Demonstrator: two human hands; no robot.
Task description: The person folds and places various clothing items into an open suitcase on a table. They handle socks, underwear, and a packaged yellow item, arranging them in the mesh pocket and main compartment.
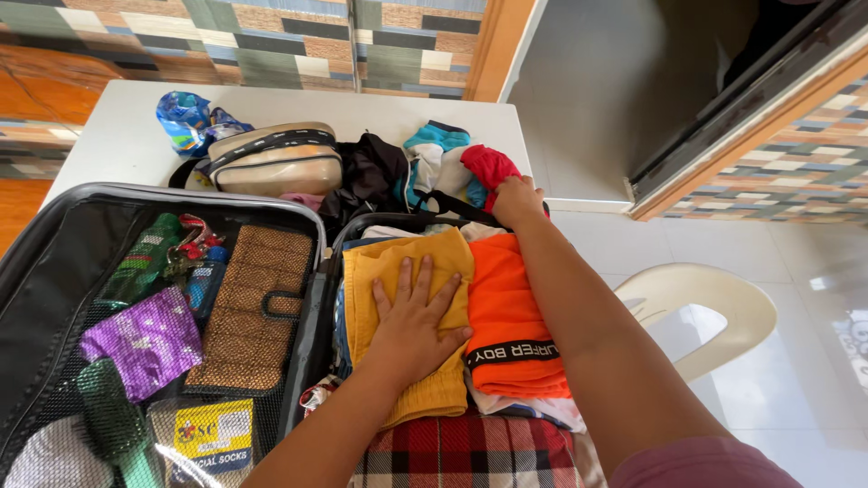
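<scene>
Suitcase (312, 298) open on white table (117, 136), left hand (411, 321) spread flat on soft, light yellow folded cloth (398, 271) at centre, right hand (517, 201) closed gripping red garment (488, 167) at 1 o'clock, likely limp, best pinched at bunched edge.

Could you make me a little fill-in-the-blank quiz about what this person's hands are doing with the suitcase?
1. The left hand lies flat on a folded ____ garment.
2. The right hand grips a ____ cloth at the suitcase's far edge.
3. Beside the table stands a white plastic ____.

Missing words: yellow; red; chair
</scene>
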